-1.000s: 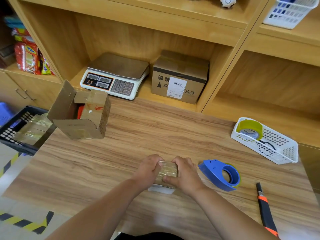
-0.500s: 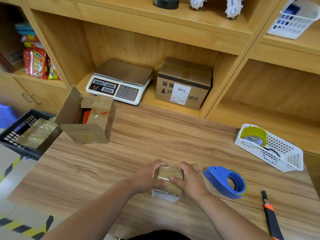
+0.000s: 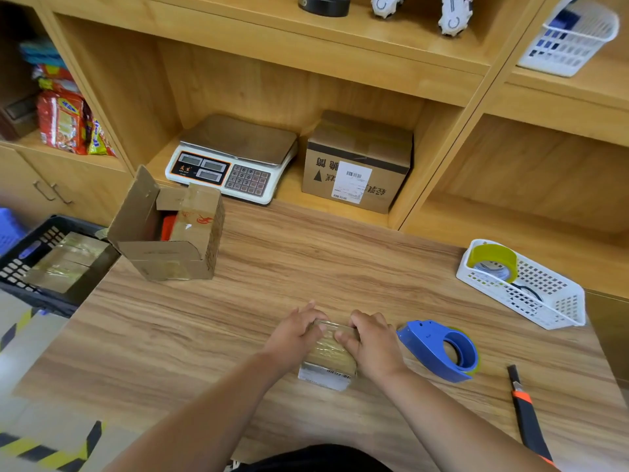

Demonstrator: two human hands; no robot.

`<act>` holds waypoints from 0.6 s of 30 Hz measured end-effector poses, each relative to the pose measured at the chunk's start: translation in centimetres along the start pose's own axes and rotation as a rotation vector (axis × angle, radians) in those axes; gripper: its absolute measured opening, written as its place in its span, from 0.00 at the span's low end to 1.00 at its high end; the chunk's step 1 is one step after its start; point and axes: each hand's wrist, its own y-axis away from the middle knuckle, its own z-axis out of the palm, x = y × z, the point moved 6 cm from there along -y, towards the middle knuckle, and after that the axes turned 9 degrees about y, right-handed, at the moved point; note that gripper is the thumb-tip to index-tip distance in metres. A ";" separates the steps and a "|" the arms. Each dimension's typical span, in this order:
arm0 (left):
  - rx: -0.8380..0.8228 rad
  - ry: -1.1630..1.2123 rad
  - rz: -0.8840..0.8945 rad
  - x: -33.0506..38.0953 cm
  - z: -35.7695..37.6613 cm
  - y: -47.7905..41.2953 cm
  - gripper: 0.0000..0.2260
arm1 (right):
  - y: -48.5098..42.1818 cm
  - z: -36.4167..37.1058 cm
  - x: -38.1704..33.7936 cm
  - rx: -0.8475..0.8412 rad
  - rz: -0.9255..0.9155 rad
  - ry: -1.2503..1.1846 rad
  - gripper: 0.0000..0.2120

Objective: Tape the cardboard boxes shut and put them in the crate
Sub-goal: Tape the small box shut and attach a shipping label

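Box: a small cardboard box [image 3: 328, 354] wrapped in clear tape sits on the counter [image 3: 306, 274], near its front edge, a white label on its near side.
Left hand: the left hand [image 3: 294, 335] clasps the box's left end, thumb on the taped top.
Right hand: the right hand [image 3: 372, 344] clasps the box's right end, fingertips pressing on the top.
Dispenser: a blue tape dispenser [image 3: 440, 350] lies just right of the box, close to the right hand.
Knife: a black and orange knife [image 3: 526, 408] lies right of the dispenser, well apart from the box.
Basket: a white basket [image 3: 544, 301] with a tape roll [image 3: 492, 262] stands to the box's far right.
Open box: an open cardboard box [image 3: 170, 233] stands far left of the small box.
Crate: a black crate [image 3: 20, 264] beside the counter's left end, left of the open box, holds taped boxes [image 3: 66, 262].
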 end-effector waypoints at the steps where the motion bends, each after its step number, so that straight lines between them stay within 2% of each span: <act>1: 0.007 -0.010 0.015 0.1 0.0 0.1 0.09 | 0.1 0.2 -0.4 -0.025 -0.025 0.048 0.16; 5: 0.028 -0.026 0.031 0.0 -0.1 0.2 0.11 | 0.4 0.9 -1.2 -0.124 -0.061 0.165 0.21; 10: 0.075 0.051 0.055 -0.1 0.4 0.2 0.11 | 0.1 0.1 -1.5 -0.060 -0.033 0.149 0.14; 13: 0.047 0.061 0.036 -0.3 0.5 0.3 0.12 | 0.3 0.1 -1.6 -0.071 -0.013 0.137 0.12; 16: 0.122 0.092 -0.025 -0.9 -0.4 0.5 0.15 | 0.5 -0.1 -2.0 -0.086 -0.016 0.209 0.14; 18: 0.195 0.082 -0.051 -1.4 -1.5 0.9 0.15 | 0.6 -0.3 -2.8 -0.041 -0.092 0.317 0.19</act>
